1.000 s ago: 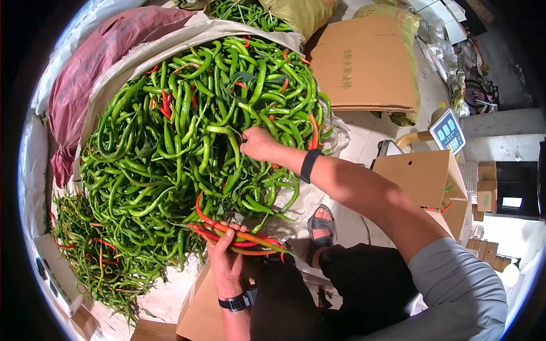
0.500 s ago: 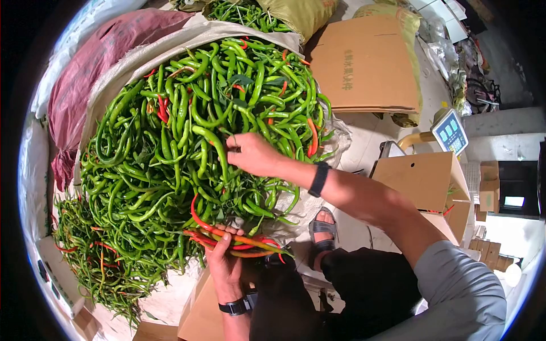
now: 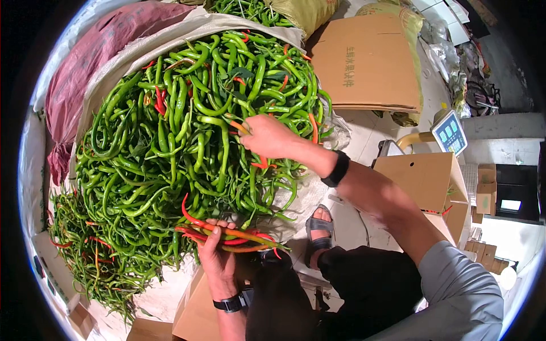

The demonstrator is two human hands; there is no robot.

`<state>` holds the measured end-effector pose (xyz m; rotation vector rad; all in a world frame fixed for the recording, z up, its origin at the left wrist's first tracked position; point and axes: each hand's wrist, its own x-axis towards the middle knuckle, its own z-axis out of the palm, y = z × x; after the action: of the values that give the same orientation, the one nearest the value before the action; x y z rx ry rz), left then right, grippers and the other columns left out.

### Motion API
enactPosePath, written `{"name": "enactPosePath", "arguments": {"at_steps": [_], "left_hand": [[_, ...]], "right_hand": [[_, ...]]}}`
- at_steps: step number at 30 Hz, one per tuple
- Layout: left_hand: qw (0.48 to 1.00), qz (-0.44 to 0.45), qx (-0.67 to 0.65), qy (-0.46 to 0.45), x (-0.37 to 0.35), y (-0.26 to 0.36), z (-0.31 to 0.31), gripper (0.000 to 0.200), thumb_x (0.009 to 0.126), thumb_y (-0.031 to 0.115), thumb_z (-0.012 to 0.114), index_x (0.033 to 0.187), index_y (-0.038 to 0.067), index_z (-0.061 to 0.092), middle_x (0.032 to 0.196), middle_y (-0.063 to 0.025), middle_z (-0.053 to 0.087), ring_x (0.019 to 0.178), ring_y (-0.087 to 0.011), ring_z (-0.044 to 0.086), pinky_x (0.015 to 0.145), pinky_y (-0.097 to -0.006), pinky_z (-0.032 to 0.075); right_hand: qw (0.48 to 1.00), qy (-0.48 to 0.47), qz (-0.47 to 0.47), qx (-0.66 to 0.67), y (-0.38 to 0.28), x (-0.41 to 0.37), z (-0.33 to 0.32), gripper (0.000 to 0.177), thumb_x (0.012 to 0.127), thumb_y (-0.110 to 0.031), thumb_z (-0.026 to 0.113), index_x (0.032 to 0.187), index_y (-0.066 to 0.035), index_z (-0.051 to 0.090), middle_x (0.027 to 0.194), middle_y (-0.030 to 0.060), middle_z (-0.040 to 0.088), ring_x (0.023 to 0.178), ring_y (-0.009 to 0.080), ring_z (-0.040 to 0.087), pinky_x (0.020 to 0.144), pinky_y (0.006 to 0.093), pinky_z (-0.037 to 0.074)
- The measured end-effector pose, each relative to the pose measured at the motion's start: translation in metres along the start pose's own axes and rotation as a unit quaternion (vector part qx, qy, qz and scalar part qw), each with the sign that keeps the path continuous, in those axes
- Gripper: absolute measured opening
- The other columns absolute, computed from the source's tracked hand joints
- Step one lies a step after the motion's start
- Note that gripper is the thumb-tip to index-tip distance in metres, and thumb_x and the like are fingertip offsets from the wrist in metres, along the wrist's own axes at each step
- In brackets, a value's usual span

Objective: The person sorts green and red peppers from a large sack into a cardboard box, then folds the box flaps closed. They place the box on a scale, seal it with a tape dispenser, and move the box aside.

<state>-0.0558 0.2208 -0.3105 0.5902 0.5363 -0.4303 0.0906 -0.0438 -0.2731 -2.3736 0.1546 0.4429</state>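
Observation:
A large heap of green peppers [image 3: 142,193], with scattered red ones, spills from an opened white sack [image 3: 105,77]. At the heap's lower edge my left hand [image 3: 217,253] is closed around a bunch of red and orange peppers [image 3: 233,237], its thumb over them. Over the right part of the heap, my right hand [image 3: 267,136] has its fingers closed on an orange pepper [image 3: 238,126]. Red peppers [image 3: 263,163] lie just below that hand.
Flattened cardboard [image 3: 369,62] lies at the upper right. An open carton [image 3: 421,176] and a scale display [image 3: 450,132] stand at the right. A pink sack [image 3: 85,74] is at the upper left. Smaller peppers [image 3: 94,256] are piled lower left.
My right hand has moved slightly right and up, and an orange pepper now shows in its fingers. My left hand still holds its bunch, a little further left in view.

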Motion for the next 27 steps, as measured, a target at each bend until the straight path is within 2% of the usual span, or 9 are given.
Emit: {"name": "enactPosePath", "arguments": {"at_steps": [4, 6, 8, 10, 14, 16, 20, 24, 27], "left_hand": [[1.0, 0.004, 0.0, -0.012, -0.002, -0.001, 0.005, 0.026, 0.09, 0.002, 0.066, 0.114, 0.003, 0.058, 0.099, -0.0137, 0.068, 0.097, -0.0309, 0.064, 0.093, -0.045, 0.051], [0.998, 0.012, 0.04, -0.04, -0.004, 0.002, 0.01, 0.025, 0.091, 0.008, 0.067, 0.115, 0.004, 0.059, 0.102, -0.0107, 0.066, 0.098, -0.0282, 0.062, 0.095, -0.0432, 0.049], [0.998, 0.024, 0.039, -0.044, -0.008, 0.004, 0.017, 0.025, 0.092, 0.011, 0.068, 0.115, 0.004, 0.059, 0.102, -0.0107, 0.066, 0.098, -0.0286, 0.062, 0.095, -0.0435, 0.049], [0.997, 0.037, 0.036, -0.048, -0.008, 0.009, 0.026, 0.026, 0.093, 0.014, 0.069, 0.115, 0.004, 0.059, 0.101, -0.0107, 0.066, 0.097, -0.029, 0.062, 0.095, -0.0438, 0.048], [0.996, 0.009, 0.088, 0.034, -0.002, 0.007, 0.014, 0.044, 0.087, 0.019, 0.077, 0.122, 0.006, 0.055, 0.108, -0.0077, 0.063, 0.102, -0.0238, 0.062, 0.093, -0.0416, 0.05], [0.996, 0.016, 0.086, 0.026, -0.004, 0.004, 0.011, 0.05, 0.085, 0.019, 0.079, 0.127, 0.008, 0.053, 0.112, -0.0058, 0.061, 0.101, -0.0207, 0.062, 0.092, -0.0394, 0.051], [0.994, 0.017, 0.091, 0.049, -0.009, 0.003, 0.017, 0.049, 0.085, 0.008, 0.075, 0.128, 0.006, 0.051, 0.112, -0.0058, 0.061, 0.101, -0.0202, 0.062, 0.095, -0.039, 0.051], [0.996, -0.012, 0.075, 0.047, 0.002, 0.004, 0.014, 0.037, 0.084, 0.0, 0.071, 0.116, 0.004, 0.056, 0.101, -0.0097, 0.065, 0.096, -0.024, 0.064, 0.091, -0.0404, 0.052], [1.0, 0.019, -0.019, 0.003, 0.003, 0.004, 0.007, 0.035, 0.083, -0.002, 0.068, 0.115, 0.004, 0.056, 0.097, -0.0111, 0.065, 0.094, -0.0285, 0.064, 0.089, -0.0435, 0.053]], "right_hand": [[0.995, -0.087, -0.042, 0.013, -0.03, -0.022, -0.036, 0.027, 0.088, -0.021, 0.067, 0.101, 0.003, 0.065, 0.076, 0.0128, 0.068, 0.064, 0.0173, 0.064, 0.059, 0.034, 0.05], [0.953, -0.076, -0.047, 0.289, -0.05, -0.034, -0.046, 0.027, 0.092, -0.02, 0.068, 0.102, 0.005, 0.066, 0.075, 0.0081, 0.069, 0.06, 0.0093, 0.061, 0.054, 0.0254, 0.048], [0.951, -0.089, 0.016, 0.295, -0.06, -0.042, -0.041, 0.027, 0.095, -0.02, 0.066, 0.104, 0.005, 0.066, 0.075, 0.0078, 0.069, 0.055, 0.0083, 0.059, 0.05, 0.0229, 0.047], [0.938, -0.118, 0.068, 0.319, -0.061, -0.057, -0.004, 0.028, 0.095, -0.022, 0.066, 0.102, 0.004, 0.065, 0.072, 0.0069, 0.068, 0.056, 0.0106, 0.061, 0.05, 0.0273, 0.048], [0.977, -0.069, -0.147, 0.14, -0.059, -0.117, 0.074, 0.021, 0.093, -0.014, 0.062, 0.107, 0.002, 0.061, 0.088, 0.0178, 0.064, 0.084, 0.0358, 0.065, 0.074, 0.0439, 0.052], [0.969, -0.093, -0.151, 0.173, -0.066, -0.127, 0.079, 0.021, 0.093, -0.011, 0.058, 0.111, 0.001, 0.061, 0.095, 0.0205, 0.062, 0.095, 0.0402, 0.059, 0.084, 0.0452, 0.049], [0.96, -0.082, -0.24, 0.119, -0.047, -0.092, 0.073, 0.017, 0.088, -0.009, 0.059, 0.097, 0.001, 0.069, 0.091, 0.0191, 0.063, 0.092, 0.0375, 0.061, 0.082, 0.0448, 0.05], [0.966, -0.166, -0.067, 0.184, -0.043, -0.071, 0.063, 0.018, 0.085, -0.014, 0.065, 0.092, 0.001, 0.072, 0.092, 0.0207, 0.07, 0.087, 0.0321, 0.069, 0.081, 0.0407, 0.053], [0.986, 0.096, -0.066, 0.118, -0.003, -0.041, 0.081, 0.021, 0.089, -0.012, 0.057, 0.098, 0.002, 0.071, 0.089, 0.0188, 0.072, 0.081, 0.0297, 0.07, 0.077, 0.0397, 0.054]]}}
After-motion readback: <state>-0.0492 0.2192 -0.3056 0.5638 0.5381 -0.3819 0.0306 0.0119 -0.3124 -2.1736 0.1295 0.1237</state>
